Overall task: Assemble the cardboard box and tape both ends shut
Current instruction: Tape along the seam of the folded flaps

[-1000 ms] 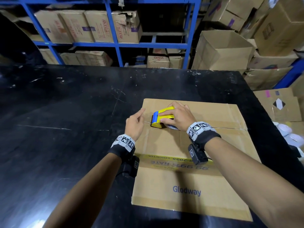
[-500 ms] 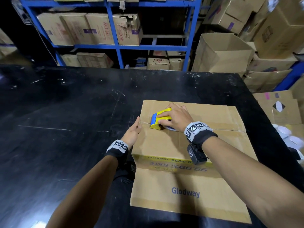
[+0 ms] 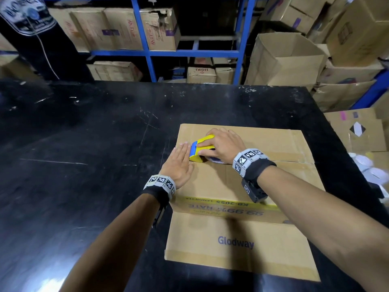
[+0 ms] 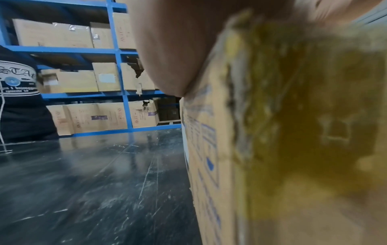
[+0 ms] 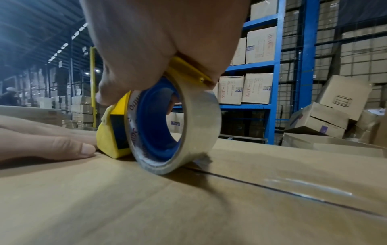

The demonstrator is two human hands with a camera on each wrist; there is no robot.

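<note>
Standing on the black scratched surface (image 3: 84, 144), toward its right side, a brown cardboard box (image 3: 242, 180) with top flaps folded shut and meeting along a dark centre seam (image 5: 272, 187) — a glossy strip of clear tape already visible across part of that seam in the right wrist view. Printed on the near side: a yellow band with inverted lettering along the upper edge, and below it the blue word "Glodway". Worn, fuzzy corrugation at the box's left corner in the left wrist view, with blue printing down that side. Pressed flat on the top at the left edge, the left hand (image 3: 179, 163), fingers (image 5: 62, 145) straight and together, tips just beside the dispenser. Curled over a yellow-and-blue tape dispenser (image 3: 200, 149), the right hand (image 3: 221, 145), fingers wrapped on the yellow housing, thumb on its near side. Resting on the seam near the box's left end, the dispenser's roll of clear tape (image 5: 182, 132) on a blue core — lower rim touching the cardboard. Behind the surface, blue shelving (image 3: 189, 52) stacked with cartons, and an open-topped carton (image 3: 284, 60) among a loose pile at the right.
</note>
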